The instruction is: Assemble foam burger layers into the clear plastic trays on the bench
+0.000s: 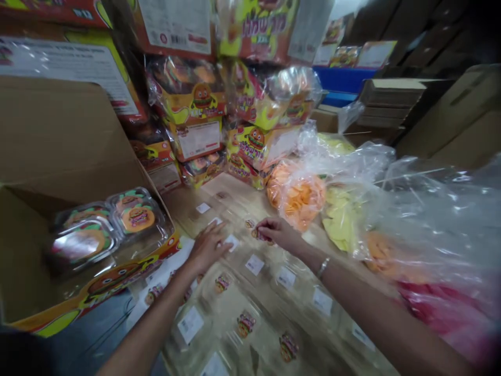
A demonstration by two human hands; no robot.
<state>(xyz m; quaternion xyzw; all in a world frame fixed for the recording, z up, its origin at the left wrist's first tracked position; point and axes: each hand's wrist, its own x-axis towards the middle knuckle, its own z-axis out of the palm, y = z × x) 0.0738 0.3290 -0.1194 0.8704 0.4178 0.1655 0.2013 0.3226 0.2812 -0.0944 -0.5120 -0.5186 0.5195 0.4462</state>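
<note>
My left hand (207, 246) lies flat with fingers stretched out on a clear plastic lid (230, 243) carrying a white label. My right hand (276, 232) is pinched closed on a small round burger sticker (256, 234), held just above the lids. Rows of clear lids (250, 308) with white labels and burger stickers cover the table in front of me.
An open display carton (97, 282) with clear burger-candy packs (113, 224) sits at left inside a cardboard box (50, 146). Stacked wrapped candy boxes (219, 120) stand behind. Clear bags of orange (299, 196) and yellow (340, 219) pieces lie at right. Flat cartons (395, 99) far right.
</note>
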